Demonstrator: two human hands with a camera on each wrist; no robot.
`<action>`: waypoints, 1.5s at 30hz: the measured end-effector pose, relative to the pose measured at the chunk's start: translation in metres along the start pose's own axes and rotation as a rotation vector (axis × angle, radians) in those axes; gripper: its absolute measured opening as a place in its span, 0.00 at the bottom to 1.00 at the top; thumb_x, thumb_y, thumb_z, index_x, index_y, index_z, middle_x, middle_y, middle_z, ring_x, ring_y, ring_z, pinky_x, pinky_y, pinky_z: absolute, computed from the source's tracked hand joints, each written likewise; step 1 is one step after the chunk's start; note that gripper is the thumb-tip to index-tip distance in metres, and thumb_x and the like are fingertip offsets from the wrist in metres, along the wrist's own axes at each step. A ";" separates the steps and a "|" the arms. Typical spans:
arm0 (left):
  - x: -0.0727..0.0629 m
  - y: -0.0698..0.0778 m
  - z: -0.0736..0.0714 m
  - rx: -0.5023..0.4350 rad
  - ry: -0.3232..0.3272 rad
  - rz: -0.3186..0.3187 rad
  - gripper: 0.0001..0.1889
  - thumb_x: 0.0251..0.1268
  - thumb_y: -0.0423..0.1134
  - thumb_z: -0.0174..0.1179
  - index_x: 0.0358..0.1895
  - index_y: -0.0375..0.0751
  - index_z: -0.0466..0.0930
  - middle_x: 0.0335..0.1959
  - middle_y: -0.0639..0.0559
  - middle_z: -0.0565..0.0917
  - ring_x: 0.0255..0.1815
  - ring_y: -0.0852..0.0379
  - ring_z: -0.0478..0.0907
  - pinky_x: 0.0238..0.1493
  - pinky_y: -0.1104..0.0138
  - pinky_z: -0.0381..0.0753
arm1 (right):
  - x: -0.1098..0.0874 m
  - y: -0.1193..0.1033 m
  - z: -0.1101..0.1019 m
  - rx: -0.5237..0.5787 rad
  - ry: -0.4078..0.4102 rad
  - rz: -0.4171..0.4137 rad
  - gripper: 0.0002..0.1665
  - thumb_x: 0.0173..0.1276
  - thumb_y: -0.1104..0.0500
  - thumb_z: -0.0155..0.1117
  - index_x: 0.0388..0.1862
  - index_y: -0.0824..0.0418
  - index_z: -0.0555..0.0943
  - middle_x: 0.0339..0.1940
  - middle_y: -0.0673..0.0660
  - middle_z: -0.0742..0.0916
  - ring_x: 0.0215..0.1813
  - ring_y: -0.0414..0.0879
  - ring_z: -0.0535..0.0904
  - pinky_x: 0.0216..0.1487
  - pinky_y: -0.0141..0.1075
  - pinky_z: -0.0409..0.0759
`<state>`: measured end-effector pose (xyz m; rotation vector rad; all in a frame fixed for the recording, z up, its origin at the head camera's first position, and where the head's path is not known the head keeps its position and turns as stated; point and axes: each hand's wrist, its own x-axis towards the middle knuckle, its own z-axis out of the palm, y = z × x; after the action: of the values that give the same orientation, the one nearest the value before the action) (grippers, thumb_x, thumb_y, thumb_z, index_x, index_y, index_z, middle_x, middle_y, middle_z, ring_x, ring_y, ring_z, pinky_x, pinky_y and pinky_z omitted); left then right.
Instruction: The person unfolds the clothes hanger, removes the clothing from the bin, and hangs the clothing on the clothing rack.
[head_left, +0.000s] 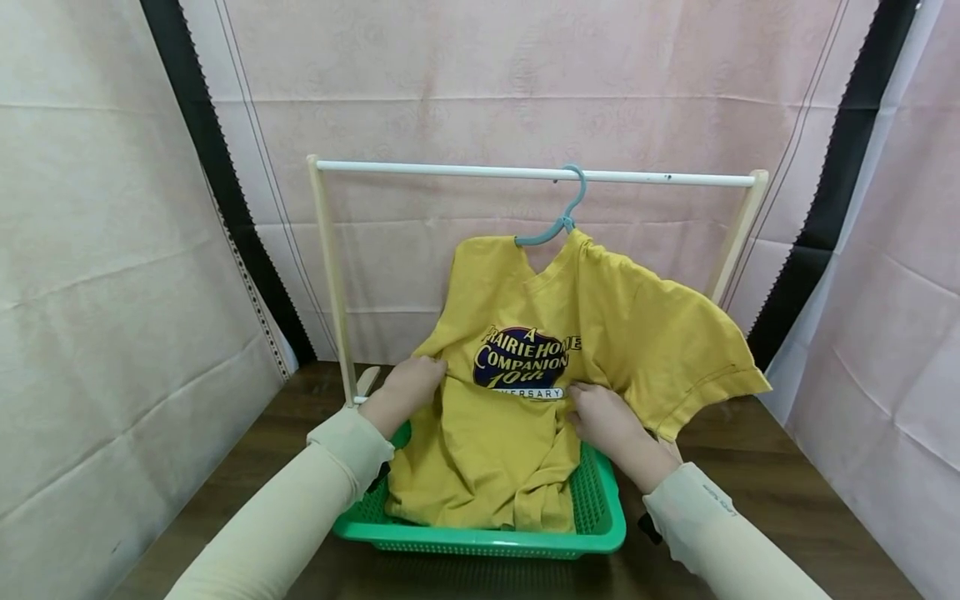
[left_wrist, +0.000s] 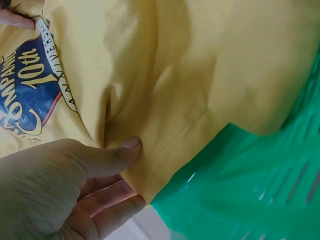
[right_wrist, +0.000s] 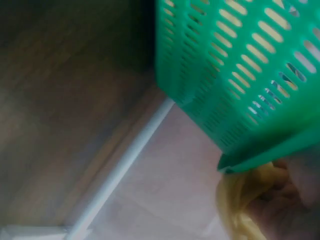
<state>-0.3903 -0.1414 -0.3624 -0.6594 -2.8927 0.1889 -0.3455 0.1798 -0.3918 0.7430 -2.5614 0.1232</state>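
A yellow T-shirt [head_left: 487, 450] with a dark blue printed logo [head_left: 521, 360] hangs by its neck area from a light blue hanger [head_left: 572, 204]. The hanger's hook sits over the white rail [head_left: 435, 170]. On the left, my left hand [head_left: 411, 387] pinches the shirt's side edge; the left wrist view shows thumb and fingers on the fabric [left_wrist: 165, 125]. My right hand [head_left: 609, 423] grips the cloth below the right sleeve, beside the logo. Yellow fabric [right_wrist: 235, 200] bunches in its fingers in the right wrist view. The shirt's lower part drops into a green basket [head_left: 495, 542].
The rack's cream posts [head_left: 330, 275] stand at both sides on a brown wooden table [head_left: 247, 500]. The basket lies in front, between my forearms. Pale cloth walls [head_left: 480, 75] with black strips [head_left: 225, 175] enclose the back and sides.
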 end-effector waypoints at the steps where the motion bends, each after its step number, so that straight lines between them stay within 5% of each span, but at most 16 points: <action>1: 0.000 0.000 0.000 -0.002 0.009 0.007 0.10 0.70 0.23 0.58 0.49 0.37 0.79 0.41 0.40 0.83 0.41 0.42 0.82 0.39 0.56 0.84 | 0.000 0.000 -0.001 0.004 0.000 0.006 0.08 0.62 0.66 0.73 0.35 0.64 0.80 0.30 0.56 0.82 0.30 0.51 0.81 0.32 0.44 0.80; 10: -0.002 -0.002 0.000 -0.047 0.054 0.045 0.06 0.70 0.24 0.58 0.42 0.39 0.80 0.34 0.41 0.82 0.33 0.44 0.82 0.34 0.57 0.81 | 0.001 0.000 -0.018 0.072 -0.014 0.032 0.10 0.61 0.70 0.71 0.23 0.60 0.83 0.18 0.50 0.80 0.21 0.43 0.75 0.24 0.40 0.75; 21: -0.005 -0.014 -0.002 -0.212 0.028 -0.021 0.13 0.68 0.27 0.62 0.28 0.48 0.83 0.27 0.52 0.80 0.26 0.55 0.73 0.29 0.65 0.73 | -0.005 0.009 -0.022 0.112 0.010 0.002 0.06 0.60 0.70 0.73 0.32 0.60 0.90 0.30 0.54 0.90 0.29 0.45 0.85 0.29 0.37 0.82; 27: -0.008 -0.017 -0.008 -0.207 0.067 -0.026 0.13 0.68 0.27 0.62 0.32 0.50 0.89 0.28 0.53 0.83 0.25 0.59 0.74 0.29 0.68 0.73 | -0.007 0.012 -0.023 0.106 0.036 0.002 0.07 0.62 0.70 0.72 0.35 0.60 0.90 0.32 0.55 0.90 0.33 0.48 0.87 0.33 0.40 0.84; 36: -0.007 -0.028 -0.027 -0.230 0.109 -0.022 0.08 0.68 0.29 0.64 0.37 0.46 0.90 0.35 0.50 0.87 0.28 0.58 0.77 0.30 0.67 0.75 | -0.009 0.021 -0.029 0.094 0.187 -0.001 0.12 0.64 0.73 0.67 0.38 0.58 0.90 0.33 0.55 0.90 0.34 0.51 0.86 0.33 0.45 0.84; 45: -0.013 -0.043 -0.048 -0.221 0.183 -0.108 0.05 0.68 0.33 0.65 0.39 0.44 0.90 0.37 0.49 0.88 0.34 0.52 0.84 0.35 0.61 0.83 | -0.008 0.028 -0.035 -0.063 0.401 -0.030 0.11 0.62 0.77 0.63 0.35 0.64 0.87 0.26 0.57 0.87 0.29 0.52 0.84 0.29 0.46 0.83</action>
<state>-0.3875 -0.1816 -0.3104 -0.5207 -2.7841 -0.1979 -0.3395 0.2152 -0.3630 0.6566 -2.1634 0.1625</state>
